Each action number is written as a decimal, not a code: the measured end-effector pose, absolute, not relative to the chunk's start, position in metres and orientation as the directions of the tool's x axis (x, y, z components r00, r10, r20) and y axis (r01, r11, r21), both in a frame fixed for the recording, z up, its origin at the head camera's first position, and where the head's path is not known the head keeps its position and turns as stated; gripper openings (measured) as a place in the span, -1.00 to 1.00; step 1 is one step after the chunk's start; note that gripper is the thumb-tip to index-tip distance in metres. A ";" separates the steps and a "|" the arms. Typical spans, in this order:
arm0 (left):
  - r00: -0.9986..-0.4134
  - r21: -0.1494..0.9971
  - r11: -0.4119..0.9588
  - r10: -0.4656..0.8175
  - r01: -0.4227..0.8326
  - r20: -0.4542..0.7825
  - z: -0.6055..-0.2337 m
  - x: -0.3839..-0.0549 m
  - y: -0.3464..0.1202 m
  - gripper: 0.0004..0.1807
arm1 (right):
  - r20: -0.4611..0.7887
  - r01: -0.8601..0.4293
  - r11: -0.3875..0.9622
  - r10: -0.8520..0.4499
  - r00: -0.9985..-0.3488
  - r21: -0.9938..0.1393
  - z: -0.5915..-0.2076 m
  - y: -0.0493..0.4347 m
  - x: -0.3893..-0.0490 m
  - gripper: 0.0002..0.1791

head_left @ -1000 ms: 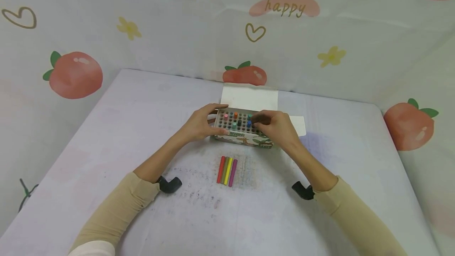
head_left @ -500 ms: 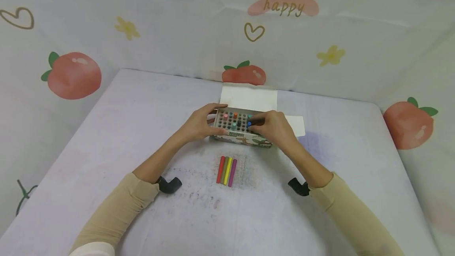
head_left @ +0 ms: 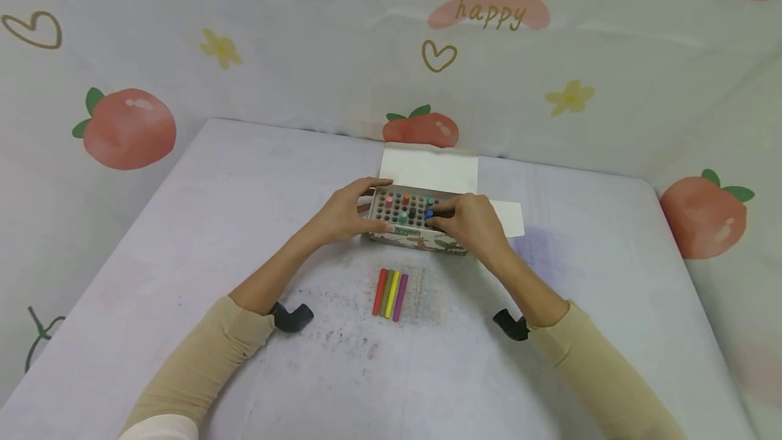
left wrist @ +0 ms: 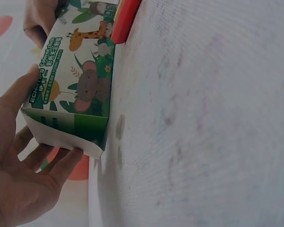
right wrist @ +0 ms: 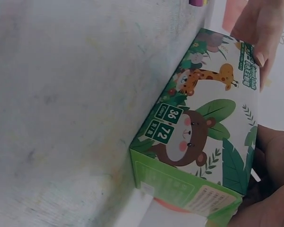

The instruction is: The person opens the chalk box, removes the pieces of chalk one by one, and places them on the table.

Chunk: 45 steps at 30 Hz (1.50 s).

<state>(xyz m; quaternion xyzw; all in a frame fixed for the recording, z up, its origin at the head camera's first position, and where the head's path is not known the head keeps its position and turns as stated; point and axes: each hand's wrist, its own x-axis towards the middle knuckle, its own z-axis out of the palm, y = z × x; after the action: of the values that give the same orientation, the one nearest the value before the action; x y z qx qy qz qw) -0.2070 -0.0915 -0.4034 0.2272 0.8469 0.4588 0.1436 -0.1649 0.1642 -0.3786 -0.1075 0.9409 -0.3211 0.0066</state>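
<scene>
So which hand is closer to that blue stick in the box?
Right: the right hand has its thumb and finger at the blue stick, apparently pinching it. The left hand is farther off, holding the left end of the box.

A creased white fabric backdrop [head_left: 330, 53] surrounds the broad worktop [head_left: 342, 386], covered in pale lilac-white cloth. Viewed from the head, glossy coral-red printed fruits with green leaves [head_left: 129, 129] sit near nine, twelve and three o'clock, yellow printed flowers [head_left: 569, 98] at ten and two, gold "happy" lettering [head_left: 491, 12] at one. Soft, even light.
</scene>
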 end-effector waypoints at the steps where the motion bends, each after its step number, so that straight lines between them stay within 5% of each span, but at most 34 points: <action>1: -0.856 0.843 0.474 0.517 0.254 -0.033 -0.404 -0.207 -0.091 -0.08 | 0.070 -0.207 0.770 -0.207 -0.976 -0.604 -0.379 0.164 -0.165 -0.75; 17: -0.851 0.837 0.476 0.524 0.270 -0.024 -0.403 -0.208 -0.090 -0.10 | 0.247 -0.286 0.723 -0.163 -0.955 -0.629 -0.391 0.165 -0.156 -0.75; 33: -0.849 0.854 0.451 0.529 0.260 -0.021 -0.402 -0.209 -0.091 -0.11 | 0.442 -0.420 0.369 -0.027 -0.897 -0.829 -0.403 0.167 -0.152 -0.79; 45: -0.850 0.843 0.469 0.526 0.262 -0.028 -0.402 -0.209 -0.090 -0.11 | 0.421 -0.412 0.170 0.016 -0.907 -0.895 -0.394 0.170 -0.144 -0.69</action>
<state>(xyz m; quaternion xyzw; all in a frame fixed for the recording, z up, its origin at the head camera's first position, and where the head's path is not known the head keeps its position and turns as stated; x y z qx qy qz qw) -0.2085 -0.0897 -0.4019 0.2332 0.8450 0.4593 0.1435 -0.1444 0.1703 -0.3940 -0.1330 0.7456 -0.6305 -0.1698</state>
